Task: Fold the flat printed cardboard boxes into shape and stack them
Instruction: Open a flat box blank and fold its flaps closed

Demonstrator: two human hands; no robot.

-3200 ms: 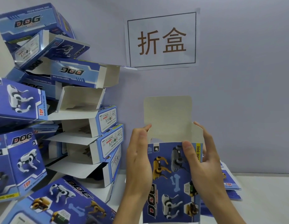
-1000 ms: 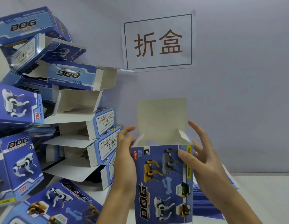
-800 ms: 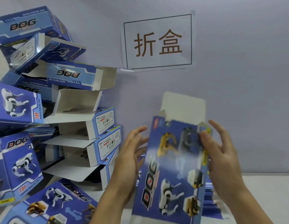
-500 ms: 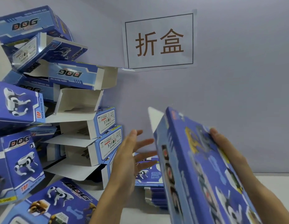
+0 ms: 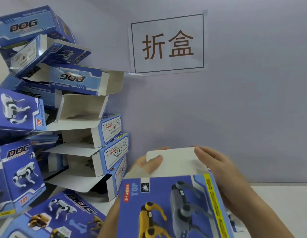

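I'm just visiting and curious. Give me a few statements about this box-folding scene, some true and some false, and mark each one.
1. Both hands are on the box in front. True: the left hand and right hand touch its white flap.
2. The pile of folded boxes stands on the person's right. False: it is on the left.
3. A paper sign hangs on the wall. True.
4. The held box is printed red. False: it is blue with robot dogs.

Left hand (image 5: 146,164) and right hand (image 5: 223,172) both raised, fingers curled in grip.
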